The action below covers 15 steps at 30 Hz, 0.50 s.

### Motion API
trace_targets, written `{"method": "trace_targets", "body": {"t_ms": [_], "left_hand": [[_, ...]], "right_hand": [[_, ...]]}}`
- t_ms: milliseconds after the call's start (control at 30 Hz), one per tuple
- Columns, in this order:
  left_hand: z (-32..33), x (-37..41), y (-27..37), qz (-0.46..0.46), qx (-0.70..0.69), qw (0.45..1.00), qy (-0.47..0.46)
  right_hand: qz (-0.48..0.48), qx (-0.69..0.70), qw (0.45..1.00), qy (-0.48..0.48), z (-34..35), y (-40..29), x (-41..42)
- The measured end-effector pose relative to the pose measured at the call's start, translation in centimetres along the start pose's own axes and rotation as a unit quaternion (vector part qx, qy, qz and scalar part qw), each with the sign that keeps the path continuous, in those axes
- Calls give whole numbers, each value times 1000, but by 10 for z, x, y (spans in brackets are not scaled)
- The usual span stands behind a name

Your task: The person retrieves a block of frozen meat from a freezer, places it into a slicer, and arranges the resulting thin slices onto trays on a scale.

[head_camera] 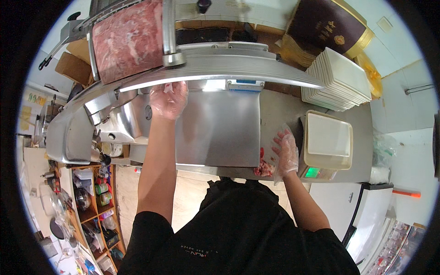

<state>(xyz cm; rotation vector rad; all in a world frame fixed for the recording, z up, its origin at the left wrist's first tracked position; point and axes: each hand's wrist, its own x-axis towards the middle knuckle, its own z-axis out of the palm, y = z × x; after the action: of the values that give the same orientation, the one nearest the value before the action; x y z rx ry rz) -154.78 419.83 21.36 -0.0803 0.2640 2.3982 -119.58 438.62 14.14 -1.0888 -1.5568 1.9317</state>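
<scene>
My left hand (pixel 169 101), in a clear plastic glove, reaches palm up to the lower edge of a meat slicer's ribbed metal plate (pixel 223 67). Its fingertips are partly hidden by that edge. A small red and white bit (pixel 168 87) shows at the palm, too small to name. Above and to the left, a large block of marbled red meat (pixel 129 39) sits in the slicer's carriage. My right hand (pixel 287 153), gloved too, hangs with fingers apart between the slicer's steel base (pixel 218 130) and a digital scale (pixel 312 173). Beside it lie red meat scraps (pixel 264 169) on the counter.
On the scale rests a cream tray (pixel 347 163) with a white tray (pixel 328 134) in it. Behind stands a stack of white trays (pixel 338 80), near a dark gift box (pixel 328 29). A black knob (pixel 105 160) juts from the slicer's left. Wooden shelves (pixel 90 216) stand lower left.
</scene>
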Motion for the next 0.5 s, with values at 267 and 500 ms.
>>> {"method": "trace_targets", "body": {"t_ms": [267,500], "left_hand": [[-18,-23,-46,-8,350,931,105],[-44,-51,-99,28,628,778,7]], "right_hand": [[-112,12,986,-124,31,-32,-3],[-87,17,985,-149,59,-42,-6]]}}
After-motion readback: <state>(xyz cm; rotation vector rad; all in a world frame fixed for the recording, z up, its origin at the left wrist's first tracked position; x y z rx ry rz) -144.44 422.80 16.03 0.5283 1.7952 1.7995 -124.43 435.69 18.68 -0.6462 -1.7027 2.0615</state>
